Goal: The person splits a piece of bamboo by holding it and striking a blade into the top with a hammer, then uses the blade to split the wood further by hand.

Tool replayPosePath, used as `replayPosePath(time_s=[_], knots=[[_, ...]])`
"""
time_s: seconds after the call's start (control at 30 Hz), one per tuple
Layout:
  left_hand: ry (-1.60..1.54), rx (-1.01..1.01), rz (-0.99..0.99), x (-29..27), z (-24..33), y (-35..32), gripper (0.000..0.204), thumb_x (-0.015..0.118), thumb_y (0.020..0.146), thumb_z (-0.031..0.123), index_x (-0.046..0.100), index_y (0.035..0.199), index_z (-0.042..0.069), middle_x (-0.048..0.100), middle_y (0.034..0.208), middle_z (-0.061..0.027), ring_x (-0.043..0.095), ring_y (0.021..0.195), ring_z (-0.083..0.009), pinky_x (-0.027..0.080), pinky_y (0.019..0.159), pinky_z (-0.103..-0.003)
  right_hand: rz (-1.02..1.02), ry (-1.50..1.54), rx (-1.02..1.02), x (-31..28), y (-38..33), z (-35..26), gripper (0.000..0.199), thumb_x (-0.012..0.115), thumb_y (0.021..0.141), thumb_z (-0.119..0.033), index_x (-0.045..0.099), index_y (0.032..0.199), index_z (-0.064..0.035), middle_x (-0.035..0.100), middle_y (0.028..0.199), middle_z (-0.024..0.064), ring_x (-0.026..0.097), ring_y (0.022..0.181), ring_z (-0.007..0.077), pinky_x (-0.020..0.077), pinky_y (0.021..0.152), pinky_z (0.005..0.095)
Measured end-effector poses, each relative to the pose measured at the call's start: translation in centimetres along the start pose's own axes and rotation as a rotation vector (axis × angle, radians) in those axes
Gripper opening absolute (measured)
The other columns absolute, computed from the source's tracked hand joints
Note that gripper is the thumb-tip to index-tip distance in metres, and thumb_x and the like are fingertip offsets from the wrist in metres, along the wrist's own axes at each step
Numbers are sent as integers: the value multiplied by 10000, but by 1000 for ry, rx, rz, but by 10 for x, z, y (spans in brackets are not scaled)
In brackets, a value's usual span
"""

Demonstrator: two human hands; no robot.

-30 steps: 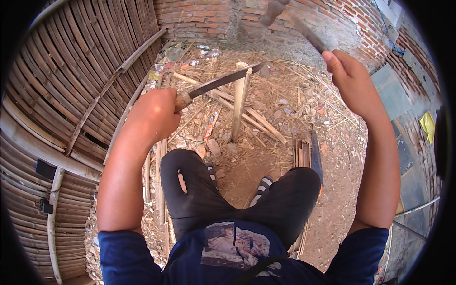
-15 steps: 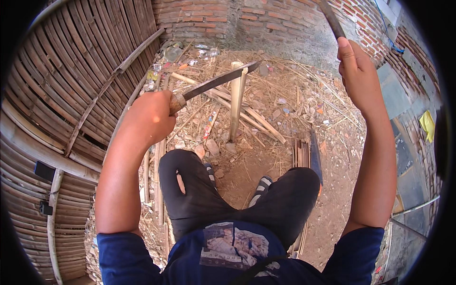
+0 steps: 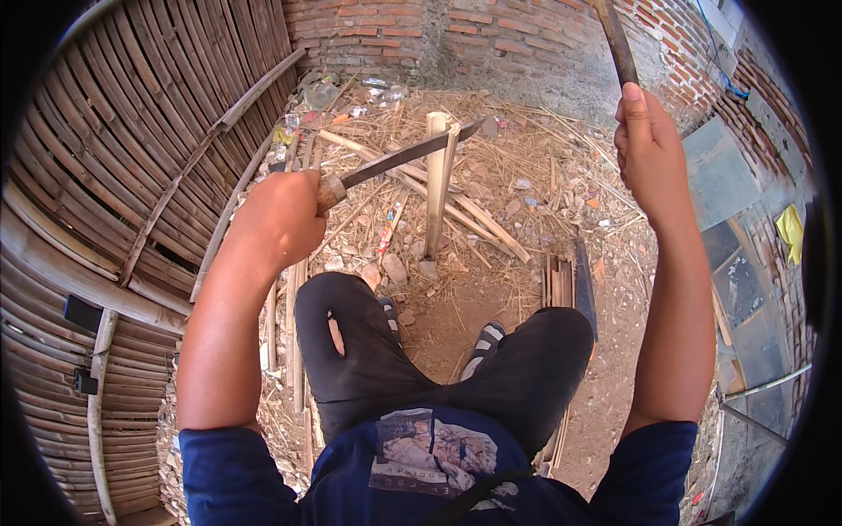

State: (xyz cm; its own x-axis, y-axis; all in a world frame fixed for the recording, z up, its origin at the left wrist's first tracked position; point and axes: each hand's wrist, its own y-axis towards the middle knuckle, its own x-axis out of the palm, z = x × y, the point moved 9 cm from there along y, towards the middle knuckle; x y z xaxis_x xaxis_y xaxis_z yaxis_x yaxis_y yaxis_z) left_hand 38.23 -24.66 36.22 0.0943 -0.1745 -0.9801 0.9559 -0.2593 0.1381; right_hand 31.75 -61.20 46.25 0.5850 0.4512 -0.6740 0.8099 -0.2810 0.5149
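Observation:
My left hand [image 3: 279, 217] is closed round the wooden handle of a machete [image 3: 408, 153]. Its dark blade points right and passes into the top of an upright bamboo piece [image 3: 436, 193], which is split there. The foot of the bamboo meets the ground in front of my feet. Raised at the upper right, my right hand [image 3: 647, 145] grips the lower end of a brown wooden stick [image 3: 617, 44]. The stick's far end runs out of the picture's top. It is apart from the blade.
Split bamboo strips [image 3: 487, 223] lie crossed behind the upright piece. By my right knee lie more strips and a saw-like dark blade [image 3: 584, 289]. A slatted bamboo wall [image 3: 175, 114] stands left, a brick wall [image 3: 517, 39] behind. Stones, straw and litter cover the ground.
My right hand has come slightly lower with the stick, while its forearm has shifted a little inward. My left hand, the machete and the bamboo stay nearly in place.

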Motion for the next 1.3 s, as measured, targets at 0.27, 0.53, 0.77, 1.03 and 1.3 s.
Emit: replayPosePath(time_s=[0.27,0.53,0.77,1.03,1.3], knots=[[2,16,-50,29,-11,2,218,753,825,140,659,935,-24,708,924,-253,676,956,-435,527,857,-499,-336,-211,-55,61,-20,18,568,444,1080,-515,611,976,17,627,765,204,611,715,353,477,705,476],[-24,-6,-47,45,-3,8,230,740,846,164,660,968,-14,710,938,-256,683,967,-431,536,866,-504,-242,-143,24,107,-62,45,471,464,1083,-441,609,985,-4,649,775,230,649,737,424,492,697,500],[3,-121,-170,59,-8,1,222,683,856,119,683,1043,0,721,998,-248,709,987,-406,566,894,-488,-281,-68,11,85,-50,29,482,499,1071,-444,611,927,1,626,713,206,624,674,394,487,683,488],[3,-114,-144,75,-7,12,211,695,854,127,689,1024,2,725,989,-243,710,983,-411,566,888,-492,-491,-318,80,146,-94,71,467,490,1072,-433,599,1011,17,680,825,257,674,801,451,515,737,528],[-73,-72,1,89,-15,23,317,785,834,278,661,918,-1,706,847,-249,693,873,-441,547,812,-520,-573,202,325,204,-146,175,420,557,1058,-384,639,924,5,604,699,86,583,607,207,458,602,377]])
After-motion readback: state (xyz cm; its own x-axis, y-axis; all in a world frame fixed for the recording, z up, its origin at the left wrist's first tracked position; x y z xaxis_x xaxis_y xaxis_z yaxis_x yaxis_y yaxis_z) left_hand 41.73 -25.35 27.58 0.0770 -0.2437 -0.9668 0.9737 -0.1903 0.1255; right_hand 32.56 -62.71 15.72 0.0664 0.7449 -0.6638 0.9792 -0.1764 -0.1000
